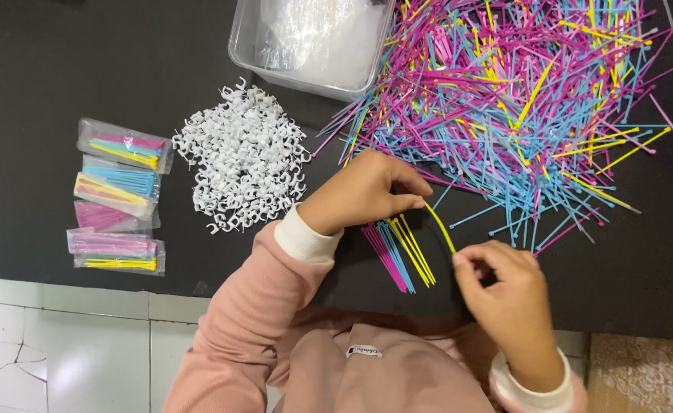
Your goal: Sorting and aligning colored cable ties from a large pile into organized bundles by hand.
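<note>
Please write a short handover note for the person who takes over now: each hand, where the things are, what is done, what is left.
Left hand: holds a small bundle of pink, blue and yellow cable ties at their top ends.
Right hand: pinches the lower end of one yellow cable tie that reaches up to the left hand.
Loose pile of cable ties: upper right on the black mat.
White clips: heap in the middle.
Done: several filled bags at left.
Left: the big pile is unsorted.

Bare mat (38,84) on the far left; tie heap (520,99), clip pile (243,157), tub (310,42) (top centre) and packets (118,195) crowd the rest.
</note>
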